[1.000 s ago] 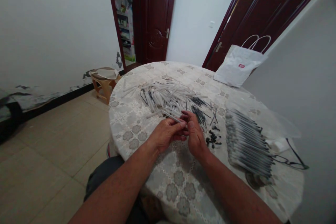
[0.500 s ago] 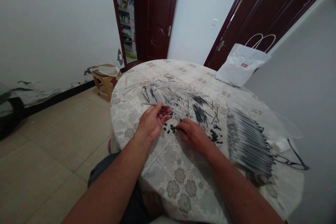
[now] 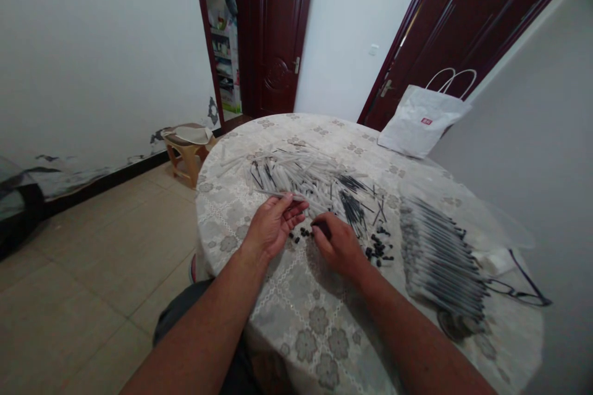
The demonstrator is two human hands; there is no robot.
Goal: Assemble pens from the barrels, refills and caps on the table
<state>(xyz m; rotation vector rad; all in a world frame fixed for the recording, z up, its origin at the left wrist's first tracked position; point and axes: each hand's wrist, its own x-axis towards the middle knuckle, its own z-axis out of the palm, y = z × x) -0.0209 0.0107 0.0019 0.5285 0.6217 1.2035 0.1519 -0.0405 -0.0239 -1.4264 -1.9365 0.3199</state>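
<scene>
My left hand (image 3: pixel 273 225) is palm up over the round table (image 3: pixel 301 315), fingers curled round a clear pen barrel (image 3: pixel 278 195) that sticks out to the left. My right hand (image 3: pixel 336 241) lies knuckles up beside it, fingertips pinched at a scatter of small black caps (image 3: pixel 302 233); what it pinches is too small to name. Just beyond both hands lies a heap of clear pen barrels (image 3: pixel 296 173) and black refills (image 3: pixel 352 203). More black caps (image 3: pixel 380 247) lie to the right of my right hand.
A long stack of assembled pens (image 3: pixel 440 253) lies at the right, with glasses (image 3: pixel 519 290) past it near the wall. A white paper bag (image 3: pixel 421 120) leans at the table's far edge. A small wooden stool (image 3: pixel 185 145) stands on the floor at left.
My hands were together working on one barrel, then separated. The right hand dropped to the black caps on the cloth while the left kept the barrel, palm up.
</scene>
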